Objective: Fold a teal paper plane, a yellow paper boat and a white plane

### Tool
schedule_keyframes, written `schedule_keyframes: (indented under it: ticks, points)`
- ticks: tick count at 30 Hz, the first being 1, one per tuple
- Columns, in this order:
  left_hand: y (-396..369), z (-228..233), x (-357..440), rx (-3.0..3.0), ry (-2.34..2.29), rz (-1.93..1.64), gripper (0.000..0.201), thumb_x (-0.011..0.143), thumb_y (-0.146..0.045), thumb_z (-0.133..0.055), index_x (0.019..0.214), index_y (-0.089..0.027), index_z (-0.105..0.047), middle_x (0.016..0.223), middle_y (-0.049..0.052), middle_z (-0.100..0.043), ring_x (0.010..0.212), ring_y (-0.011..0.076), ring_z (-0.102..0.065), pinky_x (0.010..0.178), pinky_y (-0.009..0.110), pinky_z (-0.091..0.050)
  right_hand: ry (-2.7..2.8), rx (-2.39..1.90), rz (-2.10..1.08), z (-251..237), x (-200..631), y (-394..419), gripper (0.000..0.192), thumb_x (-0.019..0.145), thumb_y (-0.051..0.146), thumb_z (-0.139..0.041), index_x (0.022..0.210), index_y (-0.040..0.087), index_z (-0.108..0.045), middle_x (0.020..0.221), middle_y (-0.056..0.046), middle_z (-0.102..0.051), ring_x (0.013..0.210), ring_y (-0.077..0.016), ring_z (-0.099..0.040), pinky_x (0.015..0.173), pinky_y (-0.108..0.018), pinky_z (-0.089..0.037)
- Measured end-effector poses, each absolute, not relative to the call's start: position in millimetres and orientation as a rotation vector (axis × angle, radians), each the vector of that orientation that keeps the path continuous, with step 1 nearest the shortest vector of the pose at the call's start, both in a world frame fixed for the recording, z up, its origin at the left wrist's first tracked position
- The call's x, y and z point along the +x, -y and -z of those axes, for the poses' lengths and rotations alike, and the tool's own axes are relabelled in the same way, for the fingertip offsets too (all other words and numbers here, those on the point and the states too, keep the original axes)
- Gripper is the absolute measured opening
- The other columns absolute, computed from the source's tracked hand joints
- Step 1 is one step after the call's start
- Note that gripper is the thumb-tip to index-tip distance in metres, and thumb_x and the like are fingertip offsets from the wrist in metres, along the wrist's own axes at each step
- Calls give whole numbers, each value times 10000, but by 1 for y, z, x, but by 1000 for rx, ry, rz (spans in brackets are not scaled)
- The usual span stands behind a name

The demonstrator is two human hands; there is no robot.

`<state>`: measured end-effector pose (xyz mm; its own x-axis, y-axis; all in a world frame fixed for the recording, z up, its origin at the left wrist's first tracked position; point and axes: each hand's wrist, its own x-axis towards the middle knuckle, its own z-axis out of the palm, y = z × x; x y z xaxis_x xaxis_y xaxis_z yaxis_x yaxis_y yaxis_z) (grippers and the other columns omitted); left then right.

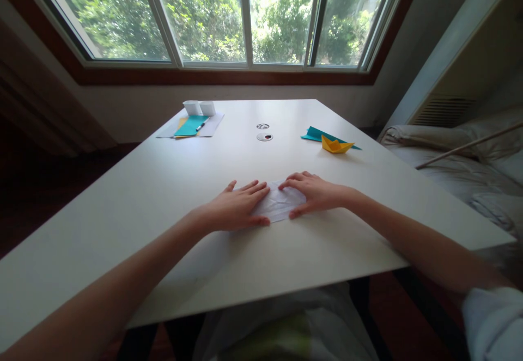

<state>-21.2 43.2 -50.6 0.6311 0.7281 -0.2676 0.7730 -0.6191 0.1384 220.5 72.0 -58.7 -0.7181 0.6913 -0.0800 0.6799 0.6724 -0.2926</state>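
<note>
Fingers of our left hand (pixel 237 206) lie flat and fanned out on the left end of the creased white paper (pixel 280 204), which sits on the worktop (pixel 159 187) between both sets of fingers. We'd expect light, thin, easily creased or torn, prone to sliding; hold down at both ends. Right hand (pixel 314 192): fingers bent onto its right end, thumb well apart, no pinch. Printed discs (pixel 265 137) beyond our fingers: markings too small to read. We see no legible brands.
</note>
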Motion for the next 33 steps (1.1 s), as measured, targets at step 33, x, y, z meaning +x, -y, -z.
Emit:
schedule_keyframes:
  ticks: [33]
  points:
    - [-64, 45, -54, 2486, -1217, 438, 1039, 664, -727, -475, 1426, -236, 35, 1483, 105, 65, 1355, 317, 63, 1047, 552, -42, 2713, -1400, -125, 46, 227, -76, 517, 849, 562, -362, 1219, 230, -503, 1308, -117, -462, 1281, -314, -282, 1033, -575, -109]
